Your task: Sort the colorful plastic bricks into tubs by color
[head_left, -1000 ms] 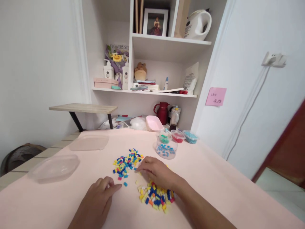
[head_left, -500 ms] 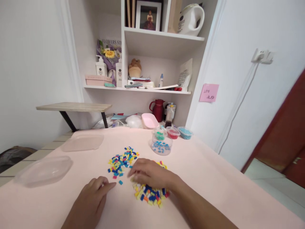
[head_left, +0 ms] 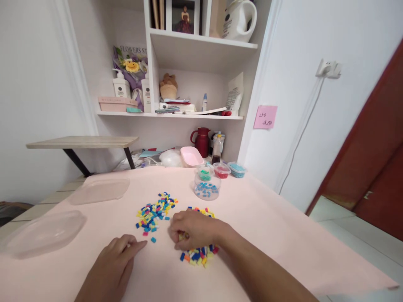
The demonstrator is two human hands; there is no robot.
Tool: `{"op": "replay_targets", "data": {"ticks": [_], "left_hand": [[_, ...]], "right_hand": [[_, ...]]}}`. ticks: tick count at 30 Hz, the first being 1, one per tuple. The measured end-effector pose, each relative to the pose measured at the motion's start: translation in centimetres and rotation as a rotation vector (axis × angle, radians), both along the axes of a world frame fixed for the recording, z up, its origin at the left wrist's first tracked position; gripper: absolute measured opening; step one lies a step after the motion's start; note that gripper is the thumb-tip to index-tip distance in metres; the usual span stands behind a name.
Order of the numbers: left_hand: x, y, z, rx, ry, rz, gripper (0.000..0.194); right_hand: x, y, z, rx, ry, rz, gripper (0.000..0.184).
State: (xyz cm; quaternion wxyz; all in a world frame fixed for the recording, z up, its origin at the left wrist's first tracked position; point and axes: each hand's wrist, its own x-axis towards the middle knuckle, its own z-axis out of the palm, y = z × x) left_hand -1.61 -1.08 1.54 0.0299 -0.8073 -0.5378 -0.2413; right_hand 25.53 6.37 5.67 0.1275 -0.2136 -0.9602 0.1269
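Two heaps of small coloured blocks lie on the pink table (head_left: 270, 226). My right hand (head_left: 192, 230) rests on the nearer heap (head_left: 197, 254), fingers curled and pinched over a few pieces I cannot make out. The farther heap (head_left: 154, 212) sits just left of it. My left hand (head_left: 115, 262) lies flat on the table, forefinger stretched toward a single blue block (head_left: 153, 240). It holds nothing.
A clear round tub with blue blocks (head_left: 206, 189) stands behind the heaps, with small tubs of green (head_left: 204, 173), red (head_left: 221, 170) and light blue (head_left: 236, 169) pieces beyond. Two clear lids (head_left: 40, 233) (head_left: 99, 191) lie at the left. Shelves and a red jug (head_left: 200, 141) are at the back.
My right hand drew back from the far heap onto the near heap and its fingers curled in. The left hand barely moved. The camera turned to the right.
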Motion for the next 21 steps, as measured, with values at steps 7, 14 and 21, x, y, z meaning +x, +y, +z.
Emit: {"op": "replay_targets", "data": {"ticks": [7, 14, 21], "left_hand": [[-0.7, 0.6, -0.8, 0.051, -0.001, -0.016, 0.038], [-0.3, 0.4, -0.3, 0.013, 0.046, -0.026, 0.041], [1.8, -1.1, 1.5, -0.168, 0.187, 0.058, 0.058]], "right_hand": [[2.7, 0.0, 2.3, -0.372, 0.158, -0.063, 0.019], [1.7, 0.5, 1.3, -0.253, 0.384, -0.214, 0.019], [0.0, 0.2, 0.1, -0.056, 0.309, -0.183, 0.030]]}}
